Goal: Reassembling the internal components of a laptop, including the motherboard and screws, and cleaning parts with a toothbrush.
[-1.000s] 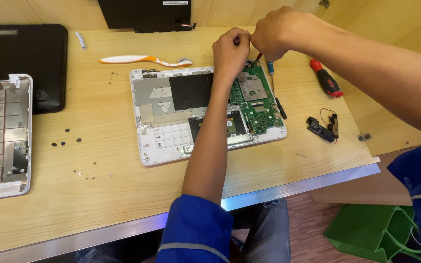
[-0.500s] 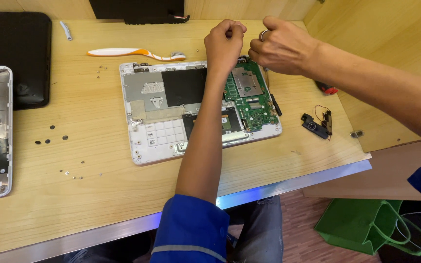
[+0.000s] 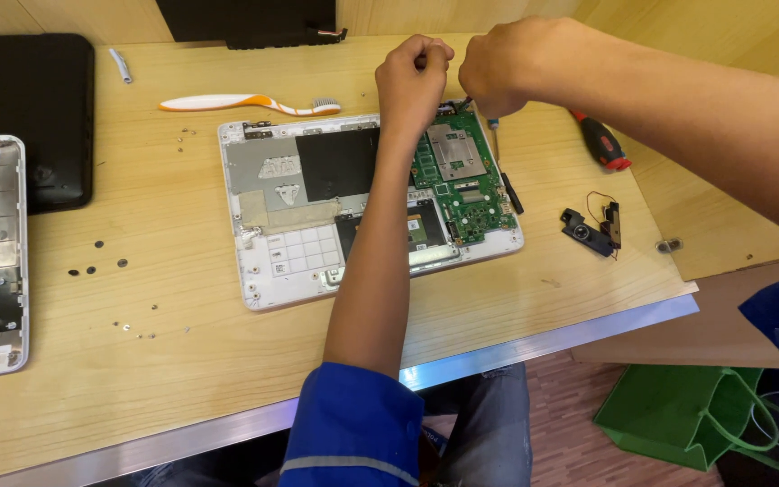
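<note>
Laptop base [image 3: 290, 239], white plastic and rectangular, lies open in the middle of the wooden table [image 3: 182, 361], with a green circuit board [image 3: 462, 185] in its right part. Left hand [image 3: 412, 77] hangs bent over the board's far corner, fingers pinched together; I cannot tell on what. Right hand [image 3: 502, 63] is closed around a thin screwdriver [image 3: 496, 135], just beside it. Behind lies a white-orange toothbrush [image 3: 245, 104]; 2 small black speakers [image 3: 592, 230] lie right, near the table edge.

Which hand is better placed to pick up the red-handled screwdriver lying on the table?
Right, probably. The right hand is nearer the red-handled screwdriver, which lies to its right; the left hand would have to cross over it.
</note>
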